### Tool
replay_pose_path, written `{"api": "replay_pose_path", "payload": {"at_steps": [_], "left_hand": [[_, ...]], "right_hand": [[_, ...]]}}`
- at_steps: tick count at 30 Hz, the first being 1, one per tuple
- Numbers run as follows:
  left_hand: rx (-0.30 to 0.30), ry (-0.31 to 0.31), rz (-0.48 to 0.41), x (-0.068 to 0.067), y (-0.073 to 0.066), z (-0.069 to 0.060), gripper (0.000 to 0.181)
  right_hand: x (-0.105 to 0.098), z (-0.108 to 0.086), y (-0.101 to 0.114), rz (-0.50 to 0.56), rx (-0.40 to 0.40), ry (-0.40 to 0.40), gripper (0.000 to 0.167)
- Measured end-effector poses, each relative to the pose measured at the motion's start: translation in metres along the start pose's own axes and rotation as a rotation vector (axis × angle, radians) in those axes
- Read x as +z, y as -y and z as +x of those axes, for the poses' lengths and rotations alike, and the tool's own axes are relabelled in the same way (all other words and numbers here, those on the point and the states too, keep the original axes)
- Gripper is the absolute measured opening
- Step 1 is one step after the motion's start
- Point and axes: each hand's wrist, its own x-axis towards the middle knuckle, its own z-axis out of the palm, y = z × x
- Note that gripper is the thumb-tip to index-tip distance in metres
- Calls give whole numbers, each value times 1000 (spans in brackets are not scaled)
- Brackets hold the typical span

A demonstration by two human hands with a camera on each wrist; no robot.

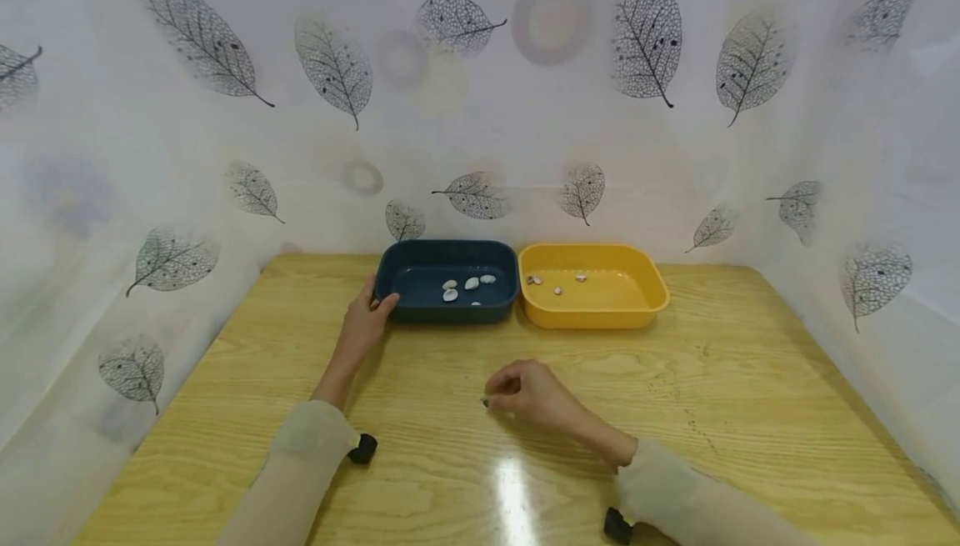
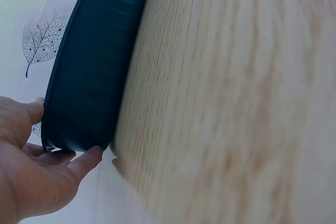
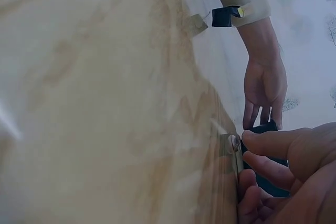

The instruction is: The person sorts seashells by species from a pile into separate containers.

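In the head view my left hand [image 1: 363,323] holds the left end of a dark blue plastic basin [image 1: 450,313], thumb at the rim. The left wrist view shows the hand [image 2: 39,163] with its thumb and fingers spread along the basin's end wall [image 2: 97,66]. Several pale seashells [image 1: 472,283] lie inside, toward the right. Nearer the front, my right hand [image 1: 536,396] pinches a small seashell [image 1: 485,403] between thumb and index finger, just over the table. That shell [image 3: 234,143] shows at the fingertips in the right wrist view.
A yellow basin [image 1: 592,319] stands right beside the blue one, touching or nearly so, with a few small shells [image 1: 581,278] in it. Both stand on the wooden table [image 1: 420,429] near its back edge. A leaf-patterned curtain [image 1: 480,129] surrounds the table's back and sides.
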Motion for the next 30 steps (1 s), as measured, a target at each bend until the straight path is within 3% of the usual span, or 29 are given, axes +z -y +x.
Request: {"api": "replay_pose_path", "payload": {"at_steps": [9, 15, 24, 30], "left_hand": [[-3, 6, -1, 1, 3, 0, 74], [3, 1, -5, 1, 2, 0, 74], [11, -3, -8, 1, 2, 0, 75], [14, -5, -15, 2, 4, 1, 75]], "right_hand": [[10, 0, 3, -165, -12, -76, 13], [13, 0, 3, -210, -27, -91, 11], [16, 0, 4, -191, -58, -84, 10], [14, 0, 0, -91, -71, -28, 12]]}}
